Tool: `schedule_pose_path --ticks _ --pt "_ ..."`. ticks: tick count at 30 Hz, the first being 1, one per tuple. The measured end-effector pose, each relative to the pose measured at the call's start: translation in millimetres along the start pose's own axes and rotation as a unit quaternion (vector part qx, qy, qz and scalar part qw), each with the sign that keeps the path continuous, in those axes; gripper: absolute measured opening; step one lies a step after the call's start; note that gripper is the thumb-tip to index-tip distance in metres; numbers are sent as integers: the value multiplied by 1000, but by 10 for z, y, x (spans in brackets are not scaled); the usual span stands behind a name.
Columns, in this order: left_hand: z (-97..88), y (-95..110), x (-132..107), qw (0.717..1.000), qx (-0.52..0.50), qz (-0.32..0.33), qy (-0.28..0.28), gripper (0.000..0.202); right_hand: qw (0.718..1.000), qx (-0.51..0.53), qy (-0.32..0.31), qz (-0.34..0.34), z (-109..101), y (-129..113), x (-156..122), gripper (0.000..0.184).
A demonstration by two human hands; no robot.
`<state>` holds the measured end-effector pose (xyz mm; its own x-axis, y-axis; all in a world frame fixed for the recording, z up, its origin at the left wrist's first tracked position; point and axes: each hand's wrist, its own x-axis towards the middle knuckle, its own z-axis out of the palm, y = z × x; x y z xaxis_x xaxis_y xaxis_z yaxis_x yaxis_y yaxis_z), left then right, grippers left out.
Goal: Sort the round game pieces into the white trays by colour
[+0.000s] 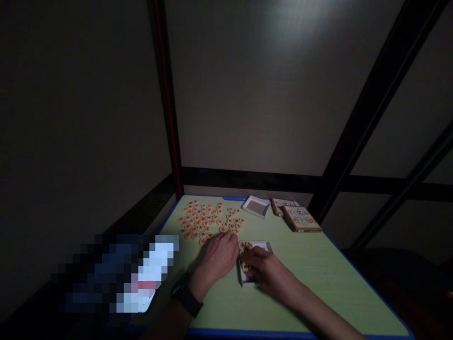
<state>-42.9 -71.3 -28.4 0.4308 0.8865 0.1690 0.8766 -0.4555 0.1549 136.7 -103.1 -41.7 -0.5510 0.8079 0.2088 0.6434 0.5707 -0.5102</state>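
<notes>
Round wooden Chinese chess pieces (196, 219) with red and dark characters lie loosely spread on the green table. My left hand (220, 255), with a dark watch on the wrist, rests at the near edge of this spread. Its fingers curl down towards the tray, and what they hold, if anything, is hidden. A shallow white box tray (250, 284) stands in front of me with several dark-marked pieces (246, 246) along its left side. Over that side reaches my right hand (271, 271), fingers bent and closed on a piece in the tray; its fingertips are partly hidden.
Behind the tray lies another shallow white box part (257, 207). Two printed boxes (302, 218) overlap at the back right. The green table (318, 278) has a blue edge. A blurred bright phone-like object (148, 274) is at the left. Walls enclose the back and left.
</notes>
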Motion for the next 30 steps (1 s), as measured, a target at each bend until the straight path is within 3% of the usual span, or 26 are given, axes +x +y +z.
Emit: schedule_pose_path --ticks 11,19,30 --pt "4 1 -6 1000 5 1 5 27 995 -66 -37 60 -26 -129 -33 58" --pt "-26 12 -12 1000 0 -2 -2 27 983 -150 -45 97 3 -168 4 30" --pt "-21 11 -12 1000 1 2 -2 28 965 -217 -61 131 11 -305 52 28"
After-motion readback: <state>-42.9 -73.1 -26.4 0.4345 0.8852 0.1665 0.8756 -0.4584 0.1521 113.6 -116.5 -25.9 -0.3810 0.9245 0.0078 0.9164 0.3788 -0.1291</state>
